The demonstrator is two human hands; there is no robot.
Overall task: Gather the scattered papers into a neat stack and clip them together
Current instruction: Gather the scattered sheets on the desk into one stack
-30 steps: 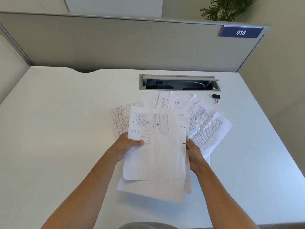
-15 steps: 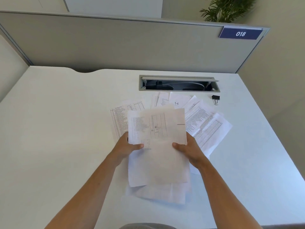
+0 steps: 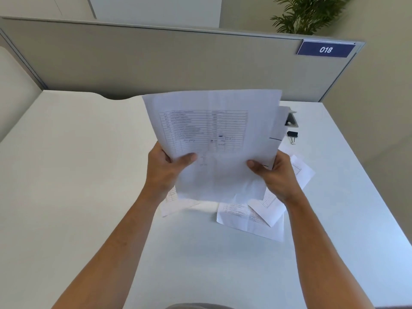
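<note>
Gripping one raised sheaf (image 3: pixel 214 143), left hand (image 3: pixel 166 168) and right hand (image 3: pixel 275 175) curl fingers round its side edges; three loose sheets (image 3: pixel 249 221) lie beneath the sheaf on the worktop (image 3: pixel 78 175), one binder clip (image 3: pixel 292 135) right of it.

White desk (image 3: pixel 66 197) against grey partition (image 3: pixel 156 63) (blue sign (image 3: pixel 325 49) reads 018); plant (image 3: pixel 310 14) behind.

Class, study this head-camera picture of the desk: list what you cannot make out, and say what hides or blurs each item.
- Print on the held papers: blurred, too small to read.
- Cable slot: mostly hidden behind the held papers.
- Loose sheets on the desk: partly covered by the held papers and the right hand; their number is unclear.
- Left hand: fingers hidden behind the papers.
- Binder clip: too small for detail.
</note>
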